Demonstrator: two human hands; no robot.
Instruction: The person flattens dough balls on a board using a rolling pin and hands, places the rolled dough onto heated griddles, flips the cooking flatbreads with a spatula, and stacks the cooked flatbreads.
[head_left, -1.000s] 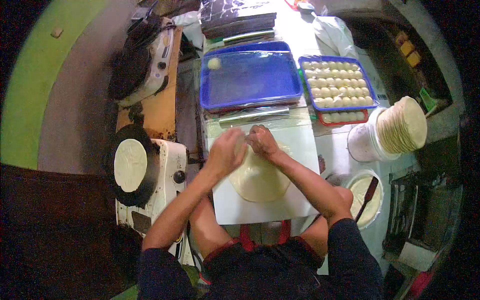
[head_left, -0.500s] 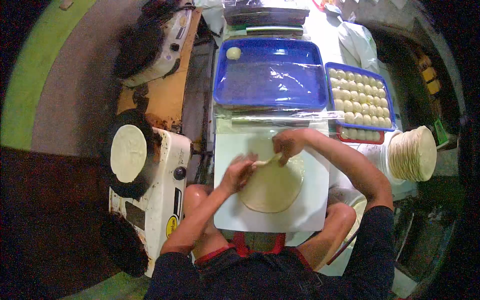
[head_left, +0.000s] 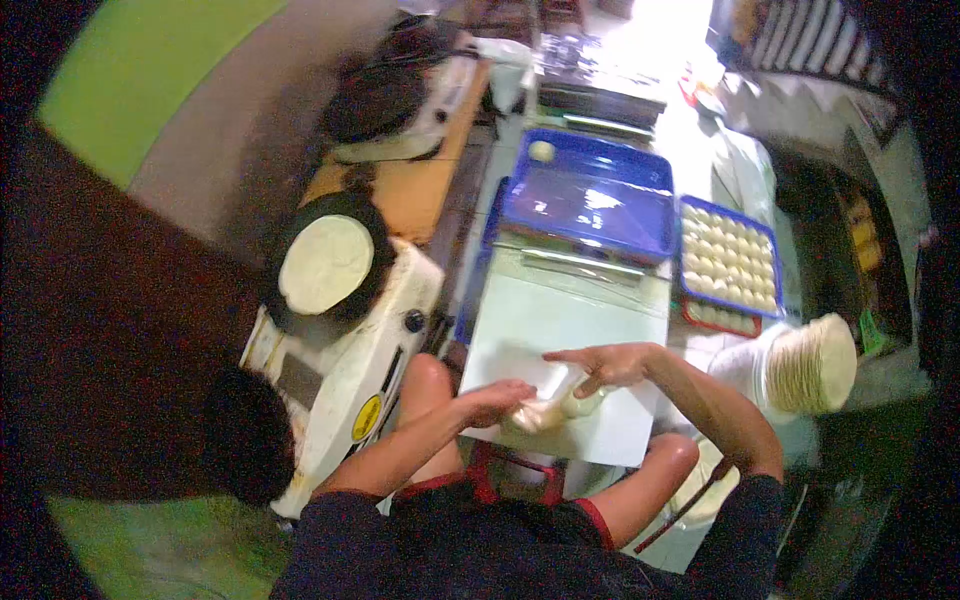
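Note:
A piece of pale dough point(head_left: 545, 412) is bunched up between my hands, over the near part of the white board point(head_left: 520, 315). My left hand point(head_left: 495, 401) has its fingers closed on the dough's left end. On the right, my right hand point(head_left: 605, 366) grips the dough between thumb and fingers, with the index finger stretched out to the left. A flat round dough sheet point(head_left: 327, 264) lies in the dark pan point(head_left: 378, 275) on the stove at the left.
Behind the board is a blue tray point(head_left: 590, 190) with one dough ball point(head_left: 542, 151). Another blue tray point(head_left: 683, 262) at the right holds several balls. A stack of flat rounds point(head_left: 810, 366) leans from a white bucket. The white stove point(head_left: 350, 385) stands left.
The dough, spread flat on the board before, is now gathered between my hands. Both hands have moved nearer my body. The camera view has turned, shifting the trays rightward.

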